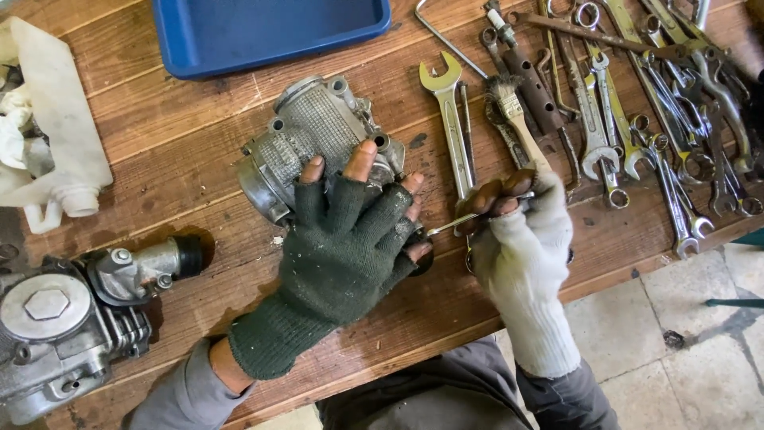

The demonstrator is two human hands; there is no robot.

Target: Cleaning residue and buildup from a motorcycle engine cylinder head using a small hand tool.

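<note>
My left hand [350, 239], in a dark green fingerless glove, lies flat on a grey metal carburetor body [306, 139] that rests on the wooden workbench [175, 151]. The fingers press down on its near side. My right hand [521, 239], in a dirty white fingerless glove, grips a thin metal tool [455, 220] between thumb and fingers. Its tip points left toward the carburetor, close to my left fingertips.
A blue plastic tray [270, 32] sits at the back. Several wrenches [450, 119], a small brush [516, 111] and other hand tools lie on the right. A second engine part [72, 318] and a white plastic container [56, 135] are at the left. The bench edge runs in front, tiled floor beyond.
</note>
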